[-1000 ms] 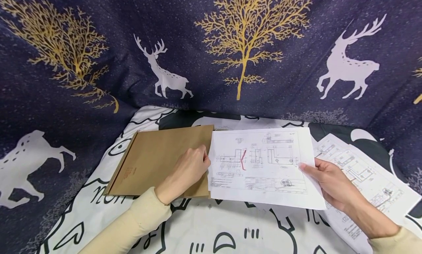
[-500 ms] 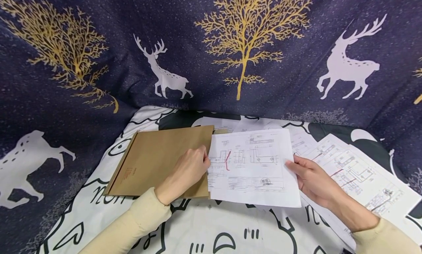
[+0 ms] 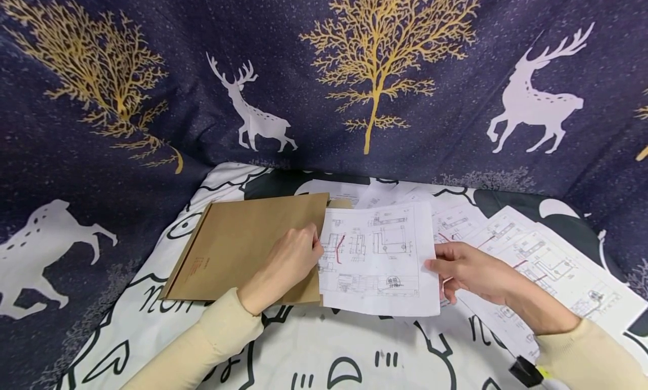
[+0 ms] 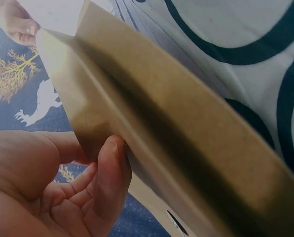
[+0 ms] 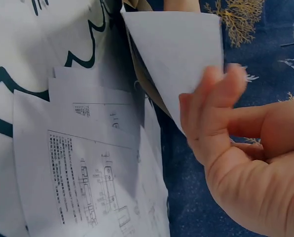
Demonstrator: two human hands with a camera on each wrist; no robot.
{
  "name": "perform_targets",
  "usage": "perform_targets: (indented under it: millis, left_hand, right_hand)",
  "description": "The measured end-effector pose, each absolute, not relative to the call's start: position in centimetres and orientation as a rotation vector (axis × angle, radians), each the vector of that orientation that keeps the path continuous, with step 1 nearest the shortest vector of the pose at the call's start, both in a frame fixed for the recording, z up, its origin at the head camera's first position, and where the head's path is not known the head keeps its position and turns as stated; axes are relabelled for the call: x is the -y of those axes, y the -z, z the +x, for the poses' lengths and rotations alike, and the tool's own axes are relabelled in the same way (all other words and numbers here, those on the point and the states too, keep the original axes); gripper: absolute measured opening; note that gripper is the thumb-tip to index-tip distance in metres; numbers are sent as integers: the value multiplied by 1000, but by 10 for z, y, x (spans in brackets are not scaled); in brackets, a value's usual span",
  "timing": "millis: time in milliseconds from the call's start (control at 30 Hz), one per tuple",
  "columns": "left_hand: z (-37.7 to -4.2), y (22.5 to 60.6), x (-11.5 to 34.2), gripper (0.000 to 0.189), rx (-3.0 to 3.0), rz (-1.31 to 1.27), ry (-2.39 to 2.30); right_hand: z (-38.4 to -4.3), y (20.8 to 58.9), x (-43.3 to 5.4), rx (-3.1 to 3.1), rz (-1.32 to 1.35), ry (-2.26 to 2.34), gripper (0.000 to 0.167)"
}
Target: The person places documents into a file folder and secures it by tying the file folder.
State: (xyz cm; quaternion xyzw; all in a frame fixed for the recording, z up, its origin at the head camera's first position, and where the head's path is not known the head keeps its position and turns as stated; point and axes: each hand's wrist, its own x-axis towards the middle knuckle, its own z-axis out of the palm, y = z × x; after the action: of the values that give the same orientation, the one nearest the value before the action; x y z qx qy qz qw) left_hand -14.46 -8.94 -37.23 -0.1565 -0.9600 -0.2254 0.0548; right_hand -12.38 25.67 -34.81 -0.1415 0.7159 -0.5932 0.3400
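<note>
My left hand (image 3: pixel 296 252) pinches the mouth edge of a brown kraft document envelope (image 3: pixel 238 238). In the left wrist view the envelope's mouth gapes, with its inner brown wall (image 4: pixel 196 113) showing. My right hand (image 3: pixel 476 272) pinches the right edge of a white sheet of paper (image 3: pixel 385 303), thumb in front and fingers behind. Line drawings, a red pen mark and a round stamp show on the sheet. Its left part is inside the envelope and hidden. In the right wrist view the sheet's blank back (image 5: pixel 176 39) rises beside the fingers.
More printed drawing sheets (image 3: pixel 602 288) lie spread at the right, several with red marks. Other papers (image 3: pixel 400 193) lie behind the envelope. A white patterned cloth (image 3: pixel 304 350) covers the surface, and a dark blue curtain (image 3: pixel 430 114) with deer and trees hangs behind.
My right hand has moved left with the sheet, which has slid farther into the envelope. The left hand and the envelope have stayed in place. More of the loose drawings at the right shows.
</note>
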Motion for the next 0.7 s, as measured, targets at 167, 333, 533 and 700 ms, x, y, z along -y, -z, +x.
perform_targets:
  millis: [167,333,533,700]
  left_hand:
    - [-144,372,89,19,2923,-470,693]
    - [-144,372,89,19,2931,-460,692]
    - [-143,371,89,19,2940,-451,691]
    - [-143,371,89,19,2947,-458,692]
  right_hand:
    - [-129,348,-249,-1917,-311,1556,37]
    - [-136,349,-235,-1928,-265,1591,38]
    - [-143,355,-216,-1915,-223,1640,23]
    - [-148,360,-201,-1905,-207,1664,19]
